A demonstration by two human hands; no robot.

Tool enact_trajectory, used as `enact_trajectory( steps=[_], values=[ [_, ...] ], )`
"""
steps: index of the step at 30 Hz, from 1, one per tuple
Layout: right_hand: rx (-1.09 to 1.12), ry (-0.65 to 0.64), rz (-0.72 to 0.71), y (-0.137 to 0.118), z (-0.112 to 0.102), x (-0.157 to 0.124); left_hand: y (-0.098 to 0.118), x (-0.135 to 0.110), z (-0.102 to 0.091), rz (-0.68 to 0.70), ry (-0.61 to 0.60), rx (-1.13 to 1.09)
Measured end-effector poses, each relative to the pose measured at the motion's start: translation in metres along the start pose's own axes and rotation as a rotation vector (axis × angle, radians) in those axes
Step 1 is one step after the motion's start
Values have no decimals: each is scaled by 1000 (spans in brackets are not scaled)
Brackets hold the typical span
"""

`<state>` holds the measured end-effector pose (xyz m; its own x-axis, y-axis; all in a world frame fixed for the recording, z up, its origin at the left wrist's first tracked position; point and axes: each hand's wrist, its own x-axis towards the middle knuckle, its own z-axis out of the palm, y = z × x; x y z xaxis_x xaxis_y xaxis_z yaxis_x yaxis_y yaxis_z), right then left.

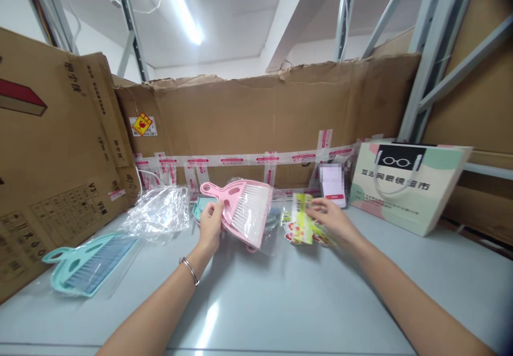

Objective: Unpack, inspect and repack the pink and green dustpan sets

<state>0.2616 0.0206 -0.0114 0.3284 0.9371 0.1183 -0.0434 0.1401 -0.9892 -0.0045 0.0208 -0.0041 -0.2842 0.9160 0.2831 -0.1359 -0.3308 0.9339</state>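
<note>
My left hand [211, 226] grips a pink dustpan and brush set [247, 211] in a clear bag, thumb on its left edge below the handle. Behind and beneath it shows part of a teal dustpan set [201, 208]. To the right, my right hand [329, 216] pinches a yellow-green printed card [301, 218] by its right edge, held upright. Colourful cards or stickers with red and green prints [292, 234] lie on the table under it. Another bagged teal dustpan and brush set [94, 265] rests at the left, away from both hands.
Crumpled clear plastic bags [161, 214] lie at the back left of the grey table [256, 308]. A phone [332, 184] leans against the taped cardboard wall [256, 115]. A paper bag with a glasses print [409, 187] stands right. A large carton [52, 147] borders the left.
</note>
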Motion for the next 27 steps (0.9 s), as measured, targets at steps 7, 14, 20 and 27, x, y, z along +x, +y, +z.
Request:
enact_trajectory(
  steps=[7,14,20,27],
  values=[
    [-120,-152,-204,1,30,-23,2,-5,3,23,-43,-30],
    [201,-291,97,14,52,-41,0,-13,13,-1,-379,-8],
    [344,-182,59,5,39,-36,26,32,-36,102,109,426],
    [393,-41,31,6,24,-17,62,55,-107,279,641,792]
  ],
)
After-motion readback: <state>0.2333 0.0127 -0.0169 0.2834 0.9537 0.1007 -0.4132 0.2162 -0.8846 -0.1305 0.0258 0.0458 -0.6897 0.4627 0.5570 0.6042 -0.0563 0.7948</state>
